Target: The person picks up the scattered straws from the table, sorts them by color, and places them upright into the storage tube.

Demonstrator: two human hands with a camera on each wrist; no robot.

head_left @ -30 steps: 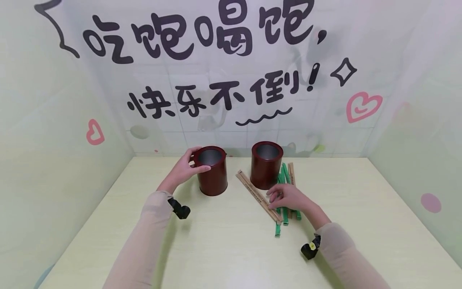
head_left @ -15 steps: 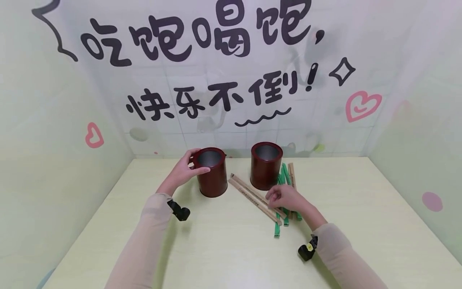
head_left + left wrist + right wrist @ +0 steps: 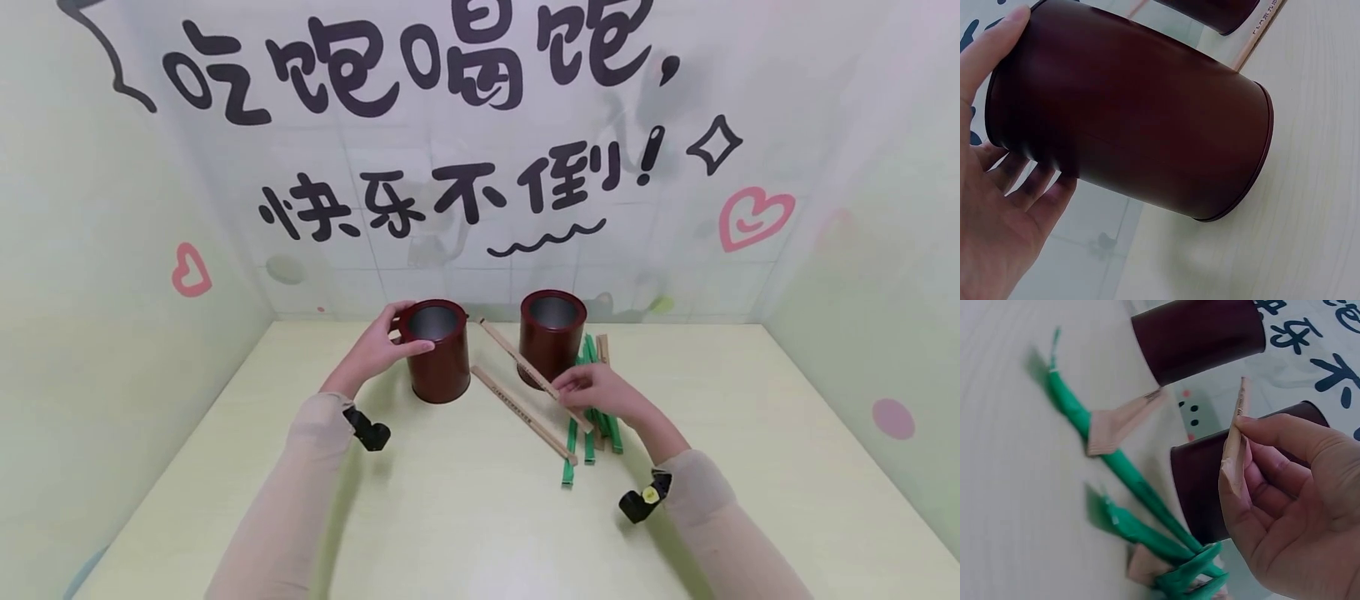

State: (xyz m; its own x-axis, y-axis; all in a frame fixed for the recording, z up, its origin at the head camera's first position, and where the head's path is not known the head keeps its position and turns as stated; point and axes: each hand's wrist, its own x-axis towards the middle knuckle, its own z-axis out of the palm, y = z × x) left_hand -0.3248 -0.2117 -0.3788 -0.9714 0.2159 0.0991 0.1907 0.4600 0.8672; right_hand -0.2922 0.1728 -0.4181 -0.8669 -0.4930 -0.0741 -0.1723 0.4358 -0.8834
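My left hand (image 3: 372,350) grips the rim of a dark red open-topped canister (image 3: 441,371), thumb and fingers on opposite sides; it stands upright. In the left wrist view the canister (image 3: 1129,106) fills much of the frame. Between thumb and fingers my right hand (image 3: 603,392) pinches a slim brown paper-wrapped straw (image 3: 519,360) near its lower end. The far end slants up leftward, beside the left canister's rim. Seen from the right wrist, the straw (image 3: 1235,437) is up off the table. Another brown straw (image 3: 522,414) lies on the table between the canisters and me.
A matching dark red canister (image 3: 551,335) stands at the back right, partly behind the pinched straw. Several green-wrapped straws (image 3: 589,452) and brown ones lie in a loose pile under and beside my right hand. A printed wall sheet (image 3: 450,275) rises behind the table.
My right hand has separated one brown straw from the one beside it and raised it off the table. The left hand still holds its canister in the same place.
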